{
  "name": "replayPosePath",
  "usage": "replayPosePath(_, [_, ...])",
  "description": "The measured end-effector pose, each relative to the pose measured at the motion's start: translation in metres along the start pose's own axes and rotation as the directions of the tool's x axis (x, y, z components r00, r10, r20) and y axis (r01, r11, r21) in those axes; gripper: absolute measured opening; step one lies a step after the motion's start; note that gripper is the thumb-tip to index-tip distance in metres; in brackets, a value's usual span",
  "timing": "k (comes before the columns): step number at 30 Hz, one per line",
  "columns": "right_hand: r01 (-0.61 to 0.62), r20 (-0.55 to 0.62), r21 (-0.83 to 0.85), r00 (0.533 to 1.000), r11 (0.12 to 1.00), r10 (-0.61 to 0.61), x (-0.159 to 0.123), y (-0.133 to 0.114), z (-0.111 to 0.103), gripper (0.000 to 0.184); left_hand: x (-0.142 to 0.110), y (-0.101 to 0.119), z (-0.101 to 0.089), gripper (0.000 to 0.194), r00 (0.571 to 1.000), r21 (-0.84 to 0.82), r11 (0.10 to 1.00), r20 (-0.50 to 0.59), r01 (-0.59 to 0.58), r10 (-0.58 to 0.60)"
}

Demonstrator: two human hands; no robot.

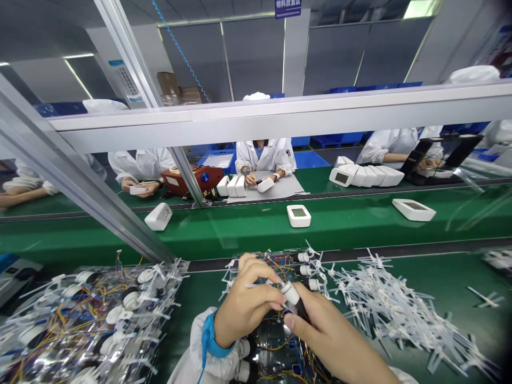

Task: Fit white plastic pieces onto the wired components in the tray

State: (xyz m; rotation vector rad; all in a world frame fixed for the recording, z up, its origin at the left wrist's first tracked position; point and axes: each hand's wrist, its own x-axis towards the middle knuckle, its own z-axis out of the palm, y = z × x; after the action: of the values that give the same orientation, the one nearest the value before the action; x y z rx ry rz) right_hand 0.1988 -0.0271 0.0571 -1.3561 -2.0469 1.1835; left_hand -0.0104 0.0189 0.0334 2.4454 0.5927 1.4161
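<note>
My left hand [244, 301] and my right hand [332, 341] meet over a transparent tray, both pinching a small white cylindrical component [290, 293]. A dark part [300, 306] joins its lower end, partly hidden by my right fingers. Beneath my hands, the transparent tray [276, 336] holds coloured wires and more white components. A blue cuff [210, 341] circles my left wrist. A loose heap of white cable ties [392, 312] lies to the right, and a second wire-filled stack [88, 325] sits to the left.
A green conveyor belt [256, 229] carrying white screened devices [298, 215] runs ahead of me, beneath an aluminium frame rail [256, 120]. Several co-workers in white coats [266, 158] work beyond it, with blue crates [340, 138] behind them.
</note>
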Motion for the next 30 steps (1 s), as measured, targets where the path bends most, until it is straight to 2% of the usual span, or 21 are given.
replayPosePath(9, [-0.002,-0.006,-0.015,1.0,1.0,0.002,-0.005,0.005,0.003,0.025,0.006,0.006,0.005,0.021,1.0,0.027,1.0,-0.017,-0.014,0.015])
replayPosePath(13, [0.007,-0.008,-0.023,1.0,1.0,-0.007,-0.007,0.007,0.002,0.023,0.006,0.009,0.006,0.021,1.0,0.028,0.999,-0.02,-0.016,0.016])
replayPosePath(18, [0.055,-0.023,-0.018,0.998,0.998,-0.056,-0.006,0.004,-0.001,0.017,0.001,0.017,0.003,0.02,1.0,0.162,0.987,-0.012,-0.006,0.008])
replayPosePath(21, [0.069,-0.06,0.024,0.996,0.997,-0.068,-0.007,0.004,-0.006,0.013,-0.002,0.022,0.006,0.022,0.997,0.217,0.974,-0.029,0.07,-0.065])
replayPosePath(23, [0.09,-0.12,0.049,0.989,0.995,-0.083,-0.008,0.008,-0.012,0.015,-0.002,0.027,0.015,0.02,0.976,0.151,0.967,-0.101,0.205,-0.191])
replayPosePath(24, [0.094,-0.164,0.046,0.983,0.995,-0.085,-0.009,0.011,-0.015,0.018,-0.002,0.03,0.022,0.017,0.947,0.049,0.956,-0.16,0.29,-0.279])
replayPosePath(25, [0.085,-0.214,0.03,0.974,0.996,-0.077,-0.009,0.013,-0.019,0.022,0.0,0.034,0.03,0.016,0.893,-0.104,0.921,-0.225,0.375,-0.389])
replayPosePath(26, [0.061,-0.271,0.001,0.961,0.998,-0.058,-0.009,0.016,-0.022,0.025,0.002,0.039,0.038,0.017,0.811,-0.295,0.844,-0.264,0.447,-0.522])
replayPosePath(27, [0.024,-0.325,-0.036,0.945,0.999,-0.034,-0.008,0.018,-0.025,0.028,0.005,0.045,0.047,0.019,0.711,-0.493,0.718,-0.249,0.492,-0.658])
replayPosePath(28, [-0.024,-0.369,-0.079,0.929,0.997,-0.007,-0.008,0.02,-0.027,0.03,0.008,0.051,0.056,0.021,0.611,-0.66,0.55,-0.171,0.511,-0.773])
replayPosePath(29, [-0.075,-0.394,-0.128,0.919,0.989,0.019,-0.007,0.021,-0.028,0.033,0.012,0.056,0.065,0.025,0.534,-0.771,0.37,-0.046,0.518,-0.844])
replayPosePath(30, [-0.115,-0.401,-0.18,0.916,0.977,0.034,-0.007,0.022,-0.028,0.034,0.016,0.062,0.073,0.03,0.489,-0.827,0.211,0.086,0.521,-0.868])
